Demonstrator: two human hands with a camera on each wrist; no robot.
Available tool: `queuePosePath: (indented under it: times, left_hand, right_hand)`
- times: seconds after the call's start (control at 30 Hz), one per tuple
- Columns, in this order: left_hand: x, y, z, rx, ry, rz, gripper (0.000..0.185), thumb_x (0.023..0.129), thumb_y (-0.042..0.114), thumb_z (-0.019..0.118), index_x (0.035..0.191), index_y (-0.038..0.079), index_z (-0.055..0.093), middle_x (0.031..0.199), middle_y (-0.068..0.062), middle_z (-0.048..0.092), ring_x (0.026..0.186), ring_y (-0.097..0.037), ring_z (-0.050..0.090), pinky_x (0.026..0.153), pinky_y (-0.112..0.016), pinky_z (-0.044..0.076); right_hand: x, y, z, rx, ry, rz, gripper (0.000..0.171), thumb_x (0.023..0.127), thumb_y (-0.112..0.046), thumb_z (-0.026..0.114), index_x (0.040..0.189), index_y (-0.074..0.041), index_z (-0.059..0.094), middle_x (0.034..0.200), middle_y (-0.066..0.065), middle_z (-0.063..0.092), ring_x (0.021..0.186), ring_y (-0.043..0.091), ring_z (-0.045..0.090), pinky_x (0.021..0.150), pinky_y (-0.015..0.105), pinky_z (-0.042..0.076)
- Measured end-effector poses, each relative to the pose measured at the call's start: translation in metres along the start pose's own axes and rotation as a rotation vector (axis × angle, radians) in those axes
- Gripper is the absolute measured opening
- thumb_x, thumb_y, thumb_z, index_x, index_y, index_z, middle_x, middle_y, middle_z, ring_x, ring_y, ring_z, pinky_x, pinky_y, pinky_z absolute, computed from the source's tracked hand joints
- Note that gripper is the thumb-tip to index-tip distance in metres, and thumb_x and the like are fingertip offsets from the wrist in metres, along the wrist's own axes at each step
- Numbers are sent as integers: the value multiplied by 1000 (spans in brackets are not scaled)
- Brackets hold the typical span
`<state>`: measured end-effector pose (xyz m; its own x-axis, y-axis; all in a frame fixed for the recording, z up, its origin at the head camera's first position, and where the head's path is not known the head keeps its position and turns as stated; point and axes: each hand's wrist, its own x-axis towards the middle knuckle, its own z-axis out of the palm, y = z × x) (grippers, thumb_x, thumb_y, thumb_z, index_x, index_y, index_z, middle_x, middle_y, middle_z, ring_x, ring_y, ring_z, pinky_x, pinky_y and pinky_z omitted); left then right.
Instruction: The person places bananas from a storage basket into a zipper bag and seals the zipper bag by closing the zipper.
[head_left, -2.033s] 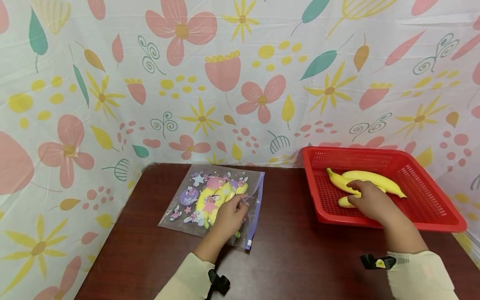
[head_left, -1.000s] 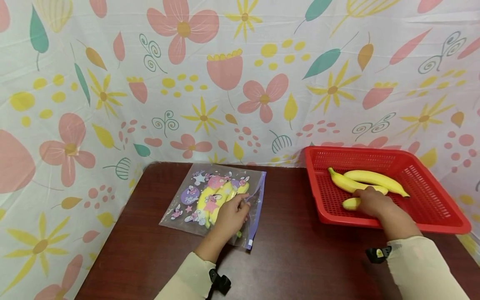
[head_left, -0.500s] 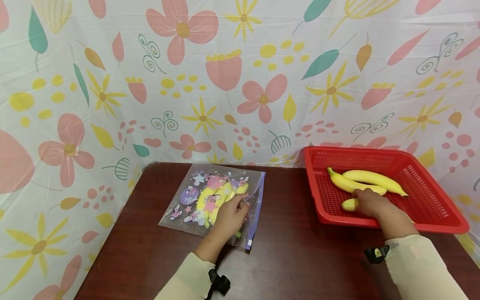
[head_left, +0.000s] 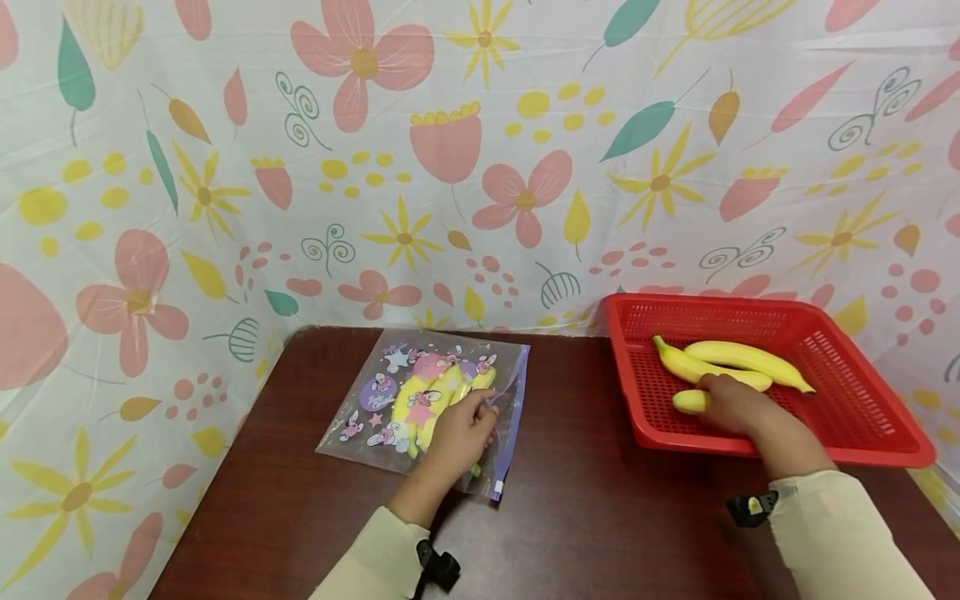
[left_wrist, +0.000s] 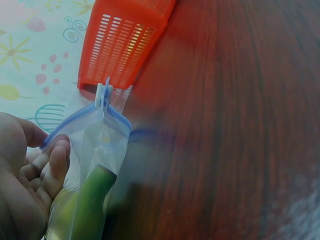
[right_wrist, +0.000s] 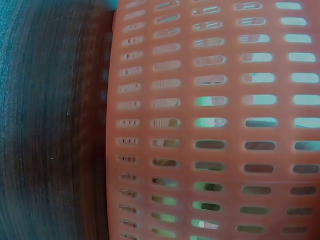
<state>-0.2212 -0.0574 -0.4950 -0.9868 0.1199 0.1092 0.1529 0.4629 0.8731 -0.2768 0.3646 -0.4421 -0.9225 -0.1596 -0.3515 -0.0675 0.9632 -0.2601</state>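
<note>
Dark reddish-brown wood table (head_left: 600,517), visible grain, pushed into a corner. Walls on both sides + behind covered w/ a white floral cloth backdrop (head_left: 480,167): pink flowers, yellow stars, teal leaves.

Left hand (head_left: 461,433) rests on a printed zip bag (head_left: 375,392) lying flat on the table's left-centre; fingers curled onto the bag near its blue zipper edge (head_left: 513,417), pinching the plastic. Bag holds yellow bananas (head_left: 435,396). In the left wrist view the slider tab (left_wrist: 103,95) sits at the bag's corner, a green-tinted banana end (left_wrist: 92,200) shows inside.

Red plastic mesh basket (head_left: 862,417) stands at the table's right, against the backdrop, well apart from the bag. Right hand (head_left: 738,404) is inside it, fingers wrapped round the nearest banana (head_left: 690,402), its tip poking out left of the hand. Two more bananas (head_left: 738,357) lie just behind, touching each other. Right wrist view: only the basket's slotted wall (right_wrist: 215,120) and table beside it.
</note>
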Motion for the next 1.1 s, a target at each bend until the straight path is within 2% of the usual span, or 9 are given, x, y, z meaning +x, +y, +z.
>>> queuePosePath:
  times: [0.23, 0.5, 0.7, 0.87, 1.0, 1.1]
  left_hand:
    - [0, 0, 0, -7, 3, -2, 30, 100, 18, 58, 129, 15, 67, 71, 3, 63, 56, -5, 58, 47, -24, 46]
    - [0, 1, 0, -12, 1, -10, 30, 101, 19, 58, 129, 15, 67, 71, 3, 62, 56, -5, 58, 45, -24, 45]
    - [0, 0, 0, -1, 1, -11, 31, 101, 19, 58, 130, 14, 66, 70, 4, 62, 56, -5, 58, 47, -24, 45]
    - [0, -1, 0, -2, 0, -9, 31, 101, 19, 58, 130, 14, 66, 70, 4, 62, 56, -4, 58, 47, -24, 45]
    - [0, -1, 0, 5, -1, -6, 31, 101, 19, 58, 130, 14, 66, 70, 4, 62, 56, -4, 58, 48, -23, 45]
    - [0, -1, 1, 9, -2, -6, 31, 101, 20, 58, 130, 14, 66, 70, 5, 61, 56, -4, 58, 49, -23, 45]
  right_hand:
    - [4, 1, 1, 37, 8, -13, 59, 84, -18, 71, 128, 14, 49, 109, 28, 63, 92, 35, 59, 83, 52, 50]
    - [2, 4, 5, 66, 58, -79, 64, 92, -25, 65, 135, 15, 42, 116, 32, 64, 103, 44, 63, 83, 56, 49]
    - [3, 6, 7, 69, 81, -100, 71, 92, -28, 67, 140, 16, 38, 117, 31, 63, 104, 42, 62, 82, 55, 48]
    - [2, 1, 5, 73, 105, -97, 67, 93, -33, 69, 136, 11, 44, 109, 24, 65, 94, 34, 61, 76, 47, 47]
    - [0, -4, 3, 89, 138, -82, 57, 94, -42, 68, 125, 2, 53, 97, 15, 64, 86, 27, 56, 70, 38, 42]
    - [-1, -5, 2, 100, 156, -74, 58, 94, -48, 66, 125, 0, 54, 96, 13, 63, 85, 27, 55, 69, 36, 40]
